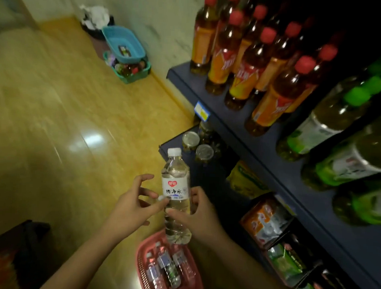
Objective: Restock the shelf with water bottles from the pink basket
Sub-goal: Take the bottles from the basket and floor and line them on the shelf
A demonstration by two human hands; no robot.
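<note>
A clear water bottle [175,191] with a white cap and white label stands upright in the air above the pink basket [141,259]. My right hand [201,216] grips its lower half from the right, thumb across the front. My left hand [133,198] is just left of the bottle with fingers spread and loosely bent, and only its fingertips touch the label's edge. Several more water bottles [166,266] lie in the basket on the floor. The dark blue shelf [227,122] rises to the right.
Amber tea bottles with red caps [242,66] and green-capped bottles [337,121] fill the upper shelf. Jars [190,141] and snack packs [266,220] sit on lower shelves. A blue basket [124,43] stacked on a green one stands by the far wall. A dark object [19,246] is at the lower left.
</note>
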